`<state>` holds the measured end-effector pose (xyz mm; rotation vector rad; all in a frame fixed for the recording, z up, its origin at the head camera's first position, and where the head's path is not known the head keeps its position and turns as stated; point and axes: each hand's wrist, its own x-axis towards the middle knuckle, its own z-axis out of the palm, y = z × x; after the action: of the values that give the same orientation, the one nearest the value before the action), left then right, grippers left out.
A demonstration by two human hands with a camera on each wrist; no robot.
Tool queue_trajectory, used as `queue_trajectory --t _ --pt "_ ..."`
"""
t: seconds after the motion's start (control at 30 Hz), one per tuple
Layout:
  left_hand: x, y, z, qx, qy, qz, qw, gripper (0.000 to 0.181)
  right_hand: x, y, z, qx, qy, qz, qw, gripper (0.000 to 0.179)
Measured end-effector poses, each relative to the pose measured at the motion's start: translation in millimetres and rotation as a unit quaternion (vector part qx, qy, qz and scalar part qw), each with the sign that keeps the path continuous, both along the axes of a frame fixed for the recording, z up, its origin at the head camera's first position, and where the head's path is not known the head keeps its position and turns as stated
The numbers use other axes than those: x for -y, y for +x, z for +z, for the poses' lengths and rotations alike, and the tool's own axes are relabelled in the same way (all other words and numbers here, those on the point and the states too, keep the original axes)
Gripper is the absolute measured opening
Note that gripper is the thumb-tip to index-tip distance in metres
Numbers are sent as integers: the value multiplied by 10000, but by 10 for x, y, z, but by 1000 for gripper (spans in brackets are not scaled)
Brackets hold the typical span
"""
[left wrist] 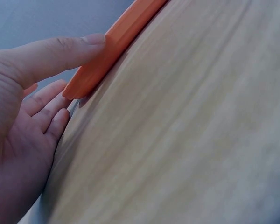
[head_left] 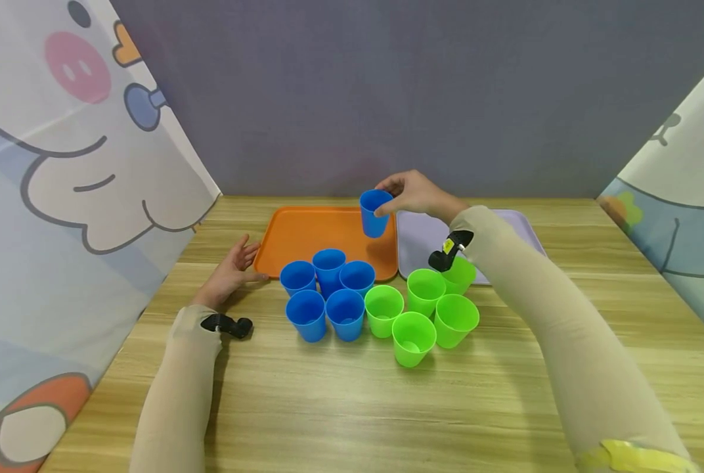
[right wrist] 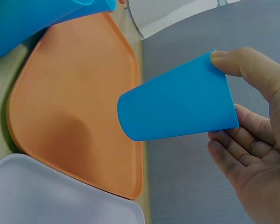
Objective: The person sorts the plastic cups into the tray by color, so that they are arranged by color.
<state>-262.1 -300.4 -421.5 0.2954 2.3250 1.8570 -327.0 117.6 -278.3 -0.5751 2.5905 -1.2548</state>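
The blue plastic cup is raised, mouth upward, over the orange tray near its right edge; tray surface stretches leftward. Your right hand pinches its rim, forearm crossing the lilac tray. Your left hand, fingers loosely extended, lies at the orange tray's near-left corner.

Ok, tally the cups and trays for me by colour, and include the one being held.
Blue cups: 6, counting the one held in the right hand
Green cups: 5
Orange tray: 1
Lavender tray: 1
Total: 13
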Motion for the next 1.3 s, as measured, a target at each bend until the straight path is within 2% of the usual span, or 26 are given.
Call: queue_trajectory --t 0.3,0.7,0.9,1.3 --pt "-23 -8 5 -57 27 -23 10000 110 29 -93 -42 -5 158 -339 9993 53" --pt "-35 1 5 -150 61 -60 9999 108 92 -232 -144 195 121 -664 9975 58" --pt "-21 11 -9 -114 81 -55 9999 110 111 -283 -230 245 302 -670 9970 61" --pt "-28 -4 -25 -90 32 -54 9999 112 137 -272 -316 302 581 -544 9964 62"
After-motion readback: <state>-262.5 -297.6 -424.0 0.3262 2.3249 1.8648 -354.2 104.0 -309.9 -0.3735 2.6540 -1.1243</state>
